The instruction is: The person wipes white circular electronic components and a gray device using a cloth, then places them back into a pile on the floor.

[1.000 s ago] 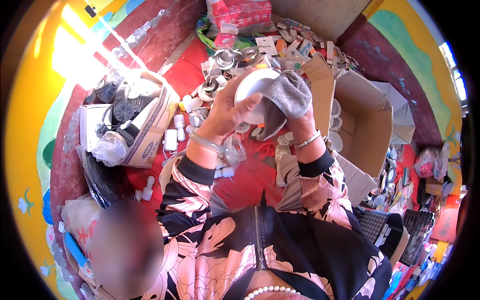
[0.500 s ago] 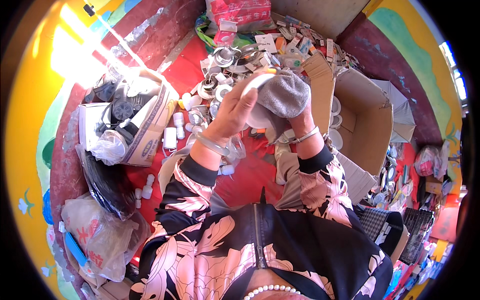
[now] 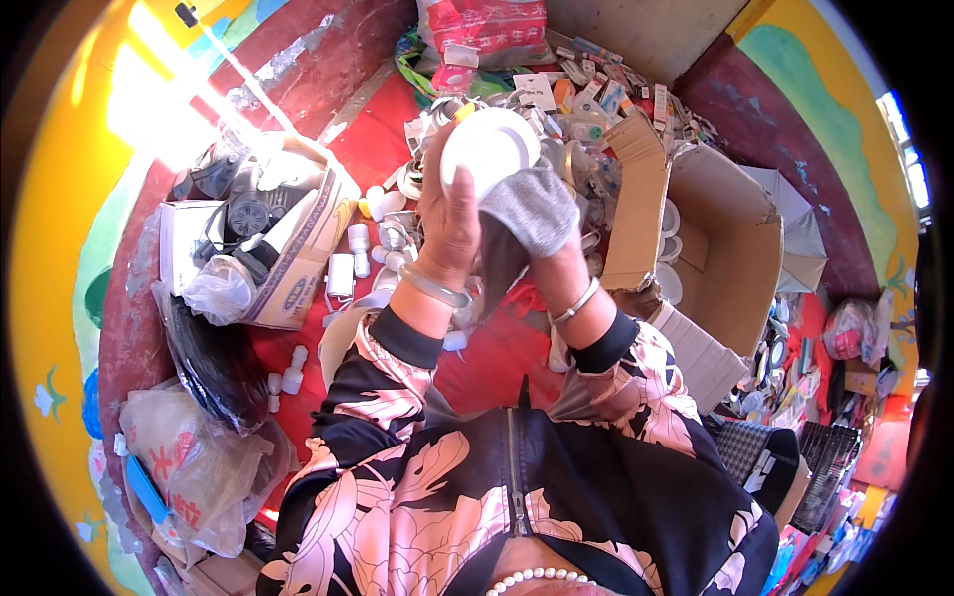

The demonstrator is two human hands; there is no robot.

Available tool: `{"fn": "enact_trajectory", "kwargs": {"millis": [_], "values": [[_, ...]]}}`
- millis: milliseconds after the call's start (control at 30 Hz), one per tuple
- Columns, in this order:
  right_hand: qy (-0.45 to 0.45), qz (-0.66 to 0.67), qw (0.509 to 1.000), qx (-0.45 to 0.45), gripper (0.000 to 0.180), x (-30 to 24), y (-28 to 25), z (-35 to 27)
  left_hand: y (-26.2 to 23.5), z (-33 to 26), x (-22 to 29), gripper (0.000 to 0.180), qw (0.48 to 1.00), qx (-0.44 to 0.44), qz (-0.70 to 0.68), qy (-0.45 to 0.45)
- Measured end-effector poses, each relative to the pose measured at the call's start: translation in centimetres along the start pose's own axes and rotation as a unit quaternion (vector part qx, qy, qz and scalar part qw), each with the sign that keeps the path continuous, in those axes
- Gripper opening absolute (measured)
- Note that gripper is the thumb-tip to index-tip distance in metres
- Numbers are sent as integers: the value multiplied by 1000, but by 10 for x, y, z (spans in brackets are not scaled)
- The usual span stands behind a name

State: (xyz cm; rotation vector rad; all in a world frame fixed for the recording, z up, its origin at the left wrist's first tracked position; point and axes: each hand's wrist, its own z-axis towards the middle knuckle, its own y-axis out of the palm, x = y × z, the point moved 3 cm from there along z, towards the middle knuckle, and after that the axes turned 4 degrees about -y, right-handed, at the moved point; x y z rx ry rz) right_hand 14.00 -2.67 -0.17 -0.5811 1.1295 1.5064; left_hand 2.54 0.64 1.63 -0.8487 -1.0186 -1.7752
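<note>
My left hand (image 3: 449, 223) is closed on a round white downlight (image 3: 490, 147), a flat disc with a raised rim, its thumb against the near side. The disc's face is tilted up toward me. A grey cloth (image 3: 537, 211) covers the fingers of my right hand (image 3: 559, 270), which grips it from below. The cloth touches the lower right edge of the disc, and a darker fold hangs down between my wrists. Under the cloth, my right fingers are hidden.
An open cardboard box (image 3: 730, 248) with white discs inside stands to the right. Loose light fittings (image 3: 393, 238) lie on red cloth beyond my hands. At left, another carton (image 3: 298, 268) holds black devices. A plastic bag (image 3: 209, 477) sits at lower left.
Both hands have shifted left. The downlight has turned so that its face shows more fully, and the cloth has moved from over its right side to its lower right edge.
</note>
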Motion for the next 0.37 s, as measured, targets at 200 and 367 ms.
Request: {"fn": "enact_trajectory", "kwargs": {"millis": [200,367], "values": [[137,43,989,-19,48,-18,-52,31,10,6,11,65,957,-44,-244,-151],[69,-248,945,-200,42,-20,-85,40,2,12,16,81,916,-233,-163,-282]]}}
